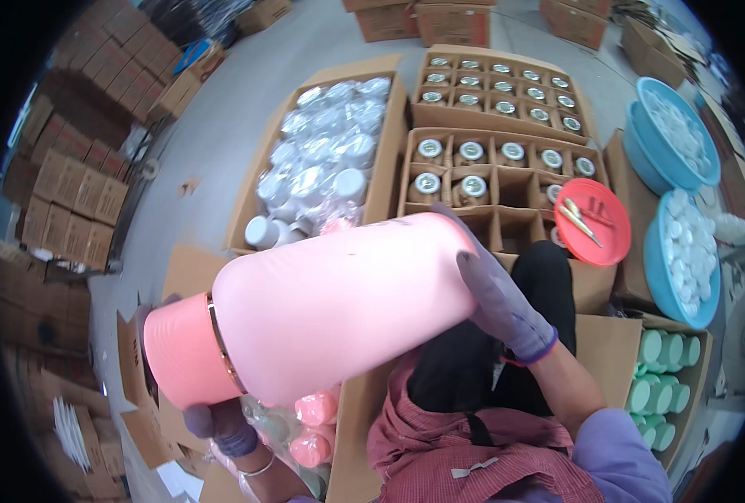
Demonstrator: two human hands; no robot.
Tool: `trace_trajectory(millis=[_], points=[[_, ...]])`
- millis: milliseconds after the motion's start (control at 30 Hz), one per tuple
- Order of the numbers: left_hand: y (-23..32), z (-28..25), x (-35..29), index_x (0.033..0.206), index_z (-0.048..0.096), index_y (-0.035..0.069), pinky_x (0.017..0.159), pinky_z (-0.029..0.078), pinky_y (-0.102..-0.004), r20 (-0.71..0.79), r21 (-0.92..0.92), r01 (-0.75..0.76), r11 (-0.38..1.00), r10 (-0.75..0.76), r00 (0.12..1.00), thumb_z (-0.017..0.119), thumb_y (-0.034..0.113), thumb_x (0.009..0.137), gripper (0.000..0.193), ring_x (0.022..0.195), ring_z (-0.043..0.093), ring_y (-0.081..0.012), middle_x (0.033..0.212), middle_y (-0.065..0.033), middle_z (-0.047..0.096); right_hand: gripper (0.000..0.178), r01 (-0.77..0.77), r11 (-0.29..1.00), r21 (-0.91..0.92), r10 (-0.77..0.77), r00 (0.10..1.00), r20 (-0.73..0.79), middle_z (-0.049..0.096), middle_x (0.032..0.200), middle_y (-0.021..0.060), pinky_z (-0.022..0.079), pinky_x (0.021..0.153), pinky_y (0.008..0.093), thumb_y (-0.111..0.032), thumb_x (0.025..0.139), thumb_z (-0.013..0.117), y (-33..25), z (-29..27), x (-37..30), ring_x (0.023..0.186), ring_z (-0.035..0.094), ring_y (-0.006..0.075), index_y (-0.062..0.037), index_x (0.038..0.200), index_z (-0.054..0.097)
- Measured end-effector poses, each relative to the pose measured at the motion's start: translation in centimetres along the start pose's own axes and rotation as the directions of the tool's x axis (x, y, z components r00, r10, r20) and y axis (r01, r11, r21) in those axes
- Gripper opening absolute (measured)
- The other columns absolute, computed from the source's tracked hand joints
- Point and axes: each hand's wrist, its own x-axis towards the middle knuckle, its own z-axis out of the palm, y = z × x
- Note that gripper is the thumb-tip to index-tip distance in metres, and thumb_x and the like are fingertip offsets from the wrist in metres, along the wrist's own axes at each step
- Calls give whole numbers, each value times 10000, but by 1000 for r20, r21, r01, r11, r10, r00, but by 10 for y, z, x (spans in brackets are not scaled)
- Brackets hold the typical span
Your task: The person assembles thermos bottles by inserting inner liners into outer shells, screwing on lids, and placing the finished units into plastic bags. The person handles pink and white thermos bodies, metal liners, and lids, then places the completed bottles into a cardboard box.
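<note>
A large pink bottle (347,302) with a darker coral cap (189,350) and a shiny metal ring between them lies tilted across the view, close to the camera. My left hand (223,426), in a greyish purple glove, is closed round the cap end, with its fingers partly hidden behind the cap. At the other end my right hand (506,306), gloved alike, grips the base, thumb on the near side. Below the bottle stands an open carton (360,436) with coral-capped bottles (312,448) in clear plastic.
Ahead is a carton of plastic-wrapped bottles (351,186). Divided cartons (490,132) hold upright cylinders with round, shiny ends. A red plate (611,251) carries small tools. Blue basins (657,277) hold white pieces. Mint-green cups (659,394) fill a box at right. Stacked cartons (79,189) line the left.
</note>
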Motion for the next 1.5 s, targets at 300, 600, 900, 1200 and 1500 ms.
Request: trace_trajectory(millis=[300,600,900,1200,1500], points=[[-79,138,-27,1482,390,46,925,563,-463,492,-274,817,507,-656,572,477,497,1013,656,1250,574,-292,1406,-146,549,793,442,554,-706,-689,719,-90,505,1468,164,395,1125,392,-35,755,688,-108,-74,-129,1332,509,249,12,1493,401],[-69,133,-130,1484,342,-8,1128,348,-368,626,417,697,583,-741,244,802,283,762,904,1317,461,-217,1399,-114,505,399,519,794,-316,-604,730,-320,655,1211,99,479,970,309,-118,966,551,-115,-137,-98,1110,609,160,24,1338,571],[-76,78,-54,1483,344,-71,967,529,-428,532,381,889,253,-847,13,731,496,846,937,1178,620,-299,1359,-186,579,243,342,776,-530,-598,665,-447,655,972,48,479,776,268,-196,966,630,-58,-121,-95,870,575,96,13,1085,667],[-88,120,-118,1514,335,7,994,496,-440,585,404,904,136,-798,-142,426,684,954,883,1192,598,-306,1410,-175,543,231,57,470,-881,-666,678,-312,677,805,69,508,668,300,-210,866,756,-146,-154,-79,748,630,111,10,926,716],[-197,246,9,1351,515,57,816,567,-312,584,406,787,465,-794,168,620,539,944,640,1034,639,-143,1198,-60,640,83,76,-460,-885,-529,776,342,550,770,27,431,608,370,-249,777,655,-34,-43,-83,759,575,202,-176,756,620]])
